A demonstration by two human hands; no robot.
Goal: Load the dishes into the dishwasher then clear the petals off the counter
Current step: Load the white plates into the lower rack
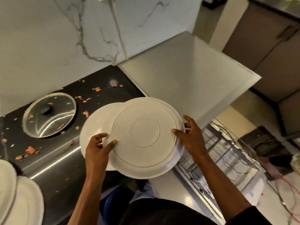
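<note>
Loading step in hand, dishes first and petals not yet touched. Two white plates are held in the air off the right end of the tabletop, both bottom-side up and overlapping. The front plate covers the right part of the rear plate.

Hands: the left hand grasps at the overlap, thumb pressed on the front plate's underside and fingers curled onto the rear one. The right hand pinches the front plate's right rim, thumb on the face and fingers spread behind.

Dishwasher rack sits pulled out, low and to the right of the plates, and looks empty where visible.

Next move, as I judge it, is to separate the pair, tip each plate on edge and drop it between the tines one at a time. Glazed surfaces may slip against each other.

Plates look plain, shallow and wide-rimmed, with a raised foot ring and no visible residue.

Petals, orange and pink, are scattered from the back edge to the left end, around a glass lid. More plates wait at the front left corner.
</note>
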